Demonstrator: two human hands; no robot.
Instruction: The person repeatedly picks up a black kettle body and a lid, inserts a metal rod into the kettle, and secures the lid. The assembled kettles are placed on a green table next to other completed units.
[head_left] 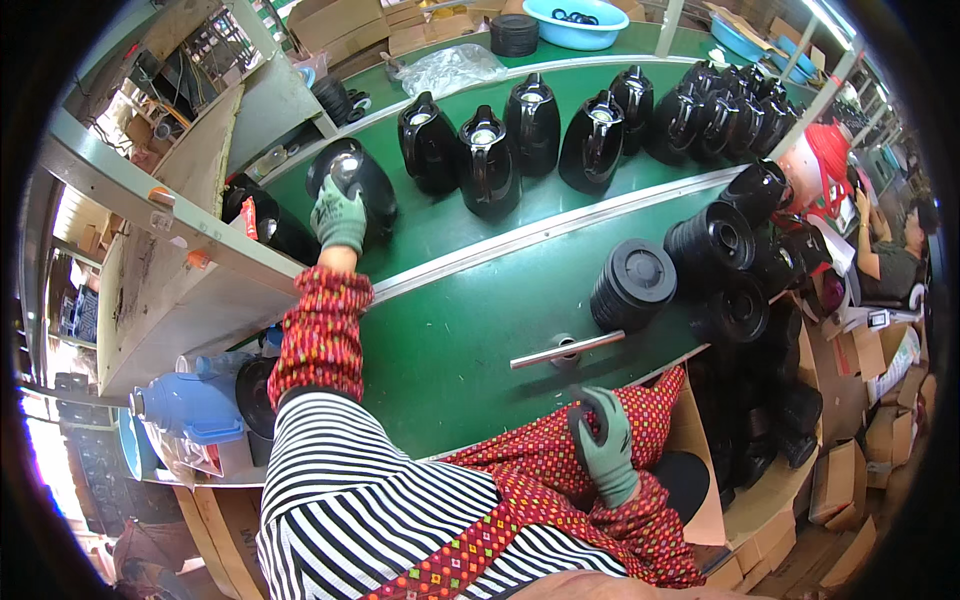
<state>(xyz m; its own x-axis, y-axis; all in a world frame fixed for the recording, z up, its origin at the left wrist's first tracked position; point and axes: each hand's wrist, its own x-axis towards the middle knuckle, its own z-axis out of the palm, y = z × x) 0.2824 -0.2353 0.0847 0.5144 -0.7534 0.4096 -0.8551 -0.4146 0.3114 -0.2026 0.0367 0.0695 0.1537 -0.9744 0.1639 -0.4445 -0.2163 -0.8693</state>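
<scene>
My left hand (pixel 338 215), in a green-grey glove, grips a glossy black jug (pixel 372 190) at the left of the green bench. This jug looks tilted, and a shiny silvery patch shows near my fingers. Close to my lap, my right hand (pixel 606 450), gloved alike, is closed round a small curved black part (pixel 584 428); the palm hides some of it. Several upright black jugs (pixel 488 165) with handles stand beyond the metal strip. A stack of round black lids (pixel 636 282) sits on the near side, beside a metal bar (pixel 567 350) on a round mount.
More black lids (pixel 715 240) crowd the right edge, above a carton of black parts (pixel 750 420). A metal post (pixel 180 210) slants along the left. A blue jug (pixel 190 405) stands lower left. At the back are a blue basin (pixel 577 30) and a plastic bag (pixel 452 70).
</scene>
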